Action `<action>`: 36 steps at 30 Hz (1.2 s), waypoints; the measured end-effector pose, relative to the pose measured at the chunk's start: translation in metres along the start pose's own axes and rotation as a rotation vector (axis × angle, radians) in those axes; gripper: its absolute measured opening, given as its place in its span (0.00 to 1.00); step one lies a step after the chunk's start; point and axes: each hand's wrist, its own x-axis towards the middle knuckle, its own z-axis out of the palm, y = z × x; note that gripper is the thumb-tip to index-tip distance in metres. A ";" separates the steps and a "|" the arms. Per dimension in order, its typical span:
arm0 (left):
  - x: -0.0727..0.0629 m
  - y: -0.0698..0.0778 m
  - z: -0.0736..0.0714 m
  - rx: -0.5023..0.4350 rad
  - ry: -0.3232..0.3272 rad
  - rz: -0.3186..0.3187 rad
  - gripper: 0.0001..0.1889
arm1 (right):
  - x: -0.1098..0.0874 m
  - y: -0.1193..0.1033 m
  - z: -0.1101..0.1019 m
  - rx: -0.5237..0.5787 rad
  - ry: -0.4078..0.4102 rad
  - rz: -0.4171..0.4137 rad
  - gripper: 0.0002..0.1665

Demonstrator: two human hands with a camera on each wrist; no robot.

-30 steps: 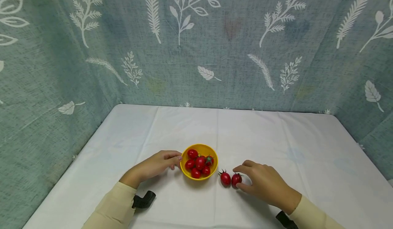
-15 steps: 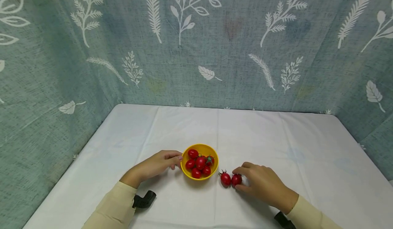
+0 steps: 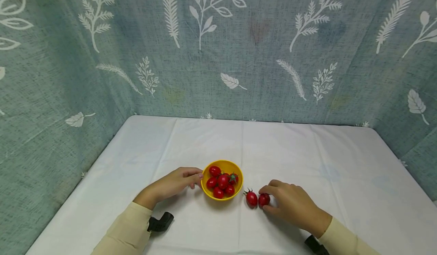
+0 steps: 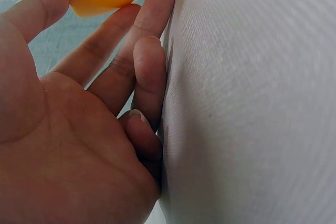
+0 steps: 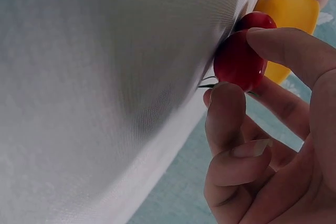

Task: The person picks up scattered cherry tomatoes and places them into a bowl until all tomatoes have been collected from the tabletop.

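Note:
A yellow bowl (image 3: 218, 199) holding several red cherry tomatoes (image 3: 223, 181) stands near the middle of the white table. My left hand (image 3: 177, 183) steadies its left side, thumb at the rim; in the left wrist view the fingers (image 4: 152, 17) reach along its underside. To the right of the bowl lies a cherry tomato (image 3: 252, 199) with a green stem. Right beside it, my right hand (image 3: 291, 203) pinches another cherry tomato (image 5: 239, 62) between thumb and fingertips, close over the cloth. Its green stem end faces the fingers in the right wrist view.
A white cloth (image 3: 205, 137) covers the table, whose far edge runs along a blue-green patterned curtain (image 3: 259, 76). Black wrist-camera mounts (image 3: 160, 222) sit at both cream sleeves (image 3: 126, 228).
The tomato at my right fingertips has turned and shifted slightly right, and its stem no longer shows in the head view. My left hand and the bowl stay almost still.

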 end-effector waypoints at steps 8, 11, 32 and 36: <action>0.000 -0.001 -0.001 0.000 0.000 0.001 0.24 | 0.000 0.002 -0.004 0.007 0.016 0.001 0.15; 0.000 -0.001 0.000 0.001 0.001 0.000 0.24 | 0.000 0.002 -0.006 0.010 0.029 0.004 0.16; 0.001 -0.002 -0.001 -0.016 -0.009 0.005 0.24 | 0.026 -0.023 -0.026 0.063 0.143 -0.068 0.18; 0.001 -0.002 -0.002 -0.021 -0.012 0.007 0.24 | 0.032 -0.030 -0.027 0.071 0.137 -0.071 0.18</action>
